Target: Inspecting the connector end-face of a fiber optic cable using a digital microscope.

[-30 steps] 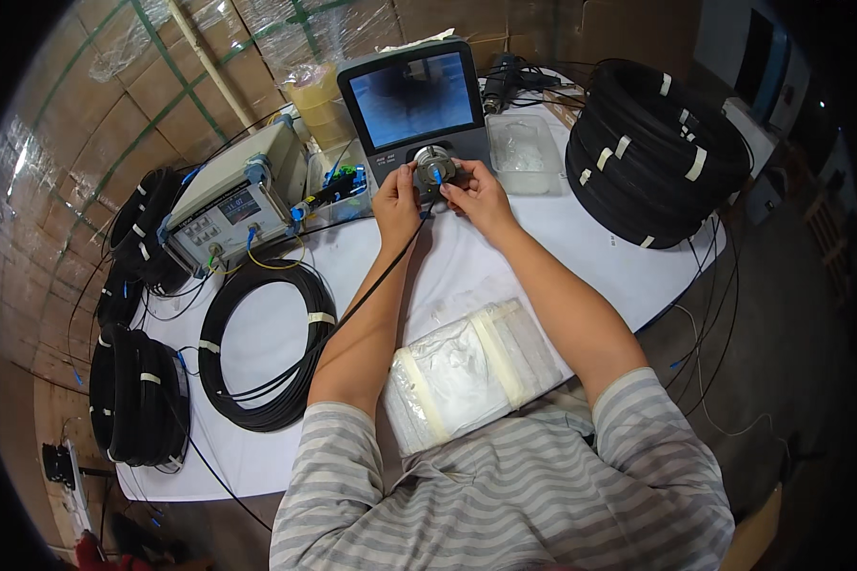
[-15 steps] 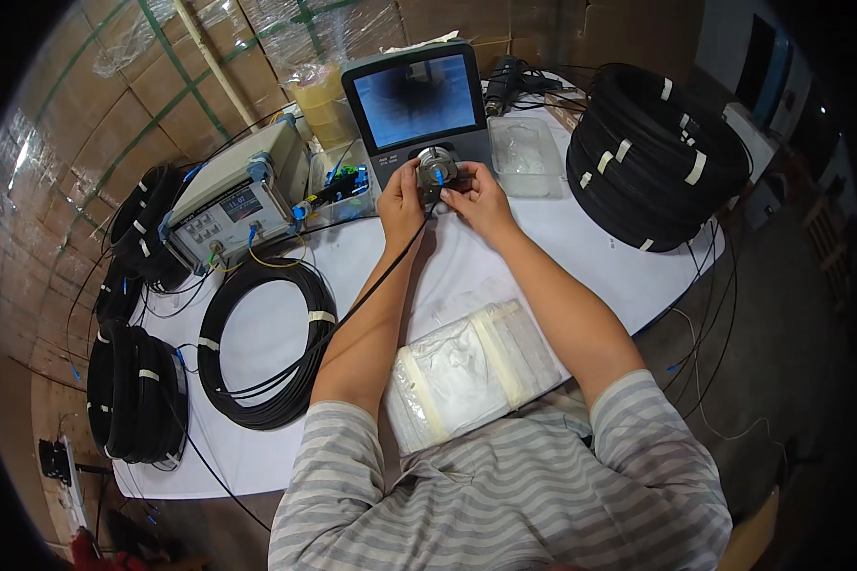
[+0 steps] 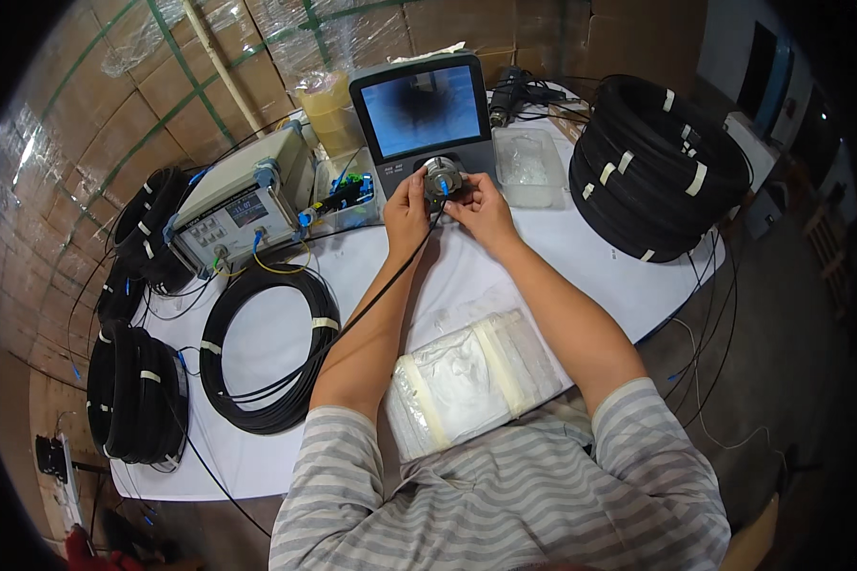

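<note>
Both hands meet at the round metal port (image 3: pixel 442 176) on the front of the inspection screen unit (image 3: pixel 425 119), which stands at the far edge of the white table (image 3: pixel 581 257). The left hand (image 3: pixel 407 205) has its fingers closed together against the port's left side, and the right hand (image 3: pixel 481 205) pinches a small blue-tipped connector (image 3: pixel 445 188) at the port's lower right. A thin black cable (image 3: pixel 371 305) runs from the connector down along the left forearm to a loose black cable coil (image 3: pixel 271 357) lying flat on the table. A grey test instrument (image 3: pixel 243 205) sits left of the screen, a stack of tied coils (image 3: pixel 652 171) on the right, and bagged white bundles (image 3: pixel 471 376) lie between the forearms
</note>
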Demonstrator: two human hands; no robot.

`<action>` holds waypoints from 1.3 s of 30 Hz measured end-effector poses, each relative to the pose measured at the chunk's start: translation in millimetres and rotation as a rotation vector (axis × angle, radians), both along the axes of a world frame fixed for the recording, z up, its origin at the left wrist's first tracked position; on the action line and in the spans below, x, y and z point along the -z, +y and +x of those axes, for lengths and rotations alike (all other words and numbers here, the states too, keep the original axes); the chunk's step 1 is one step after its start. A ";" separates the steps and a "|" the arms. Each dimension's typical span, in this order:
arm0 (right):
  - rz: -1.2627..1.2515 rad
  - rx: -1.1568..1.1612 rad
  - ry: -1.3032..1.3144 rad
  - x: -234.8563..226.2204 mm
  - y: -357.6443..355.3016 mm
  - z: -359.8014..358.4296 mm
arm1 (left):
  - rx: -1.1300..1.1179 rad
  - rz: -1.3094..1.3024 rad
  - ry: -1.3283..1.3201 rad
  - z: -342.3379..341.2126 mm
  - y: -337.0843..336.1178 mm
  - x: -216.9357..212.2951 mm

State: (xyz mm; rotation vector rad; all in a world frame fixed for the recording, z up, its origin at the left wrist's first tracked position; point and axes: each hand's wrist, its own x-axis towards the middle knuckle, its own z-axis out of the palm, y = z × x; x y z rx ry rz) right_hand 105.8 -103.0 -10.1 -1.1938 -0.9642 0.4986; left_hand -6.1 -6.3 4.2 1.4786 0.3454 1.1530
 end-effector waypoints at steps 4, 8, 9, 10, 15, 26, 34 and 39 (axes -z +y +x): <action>0.007 -0.001 0.017 -0.2 1.3 3.7 | 0.063 -0.022 -0.014 -2.7 -1.2 -0.7; 0.037 -0.038 0.048 -3.0 -2.9 0.5 | 0.000 -0.020 -0.036 2.2 5.2 3.3; 0.039 -0.043 0.039 -4.5 -4.0 -1.8 | -0.090 0.001 -0.054 3.2 6.2 5.9; 0.039 -0.041 0.032 -4.5 -6.1 -2.8 | -0.088 -0.003 -0.050 1.3 5.5 6.2; 0.038 -0.045 0.071 -3.9 -1.7 1.9 | -0.004 0.006 -0.001 -0.7 4.6 1.3; 0.010 -0.002 0.013 -1.3 -0.2 1.1 | 0.021 0.022 0.017 -3.4 4.1 -1.8; 0.022 -0.014 -0.041 -4.7 -7.7 -6.8 | -0.098 0.040 0.011 -4.6 5.9 1.7; 0.047 -0.017 0.024 -1.9 -0.6 -1.8 | -0.058 -0.024 -0.019 -3.4 4.0 -2.2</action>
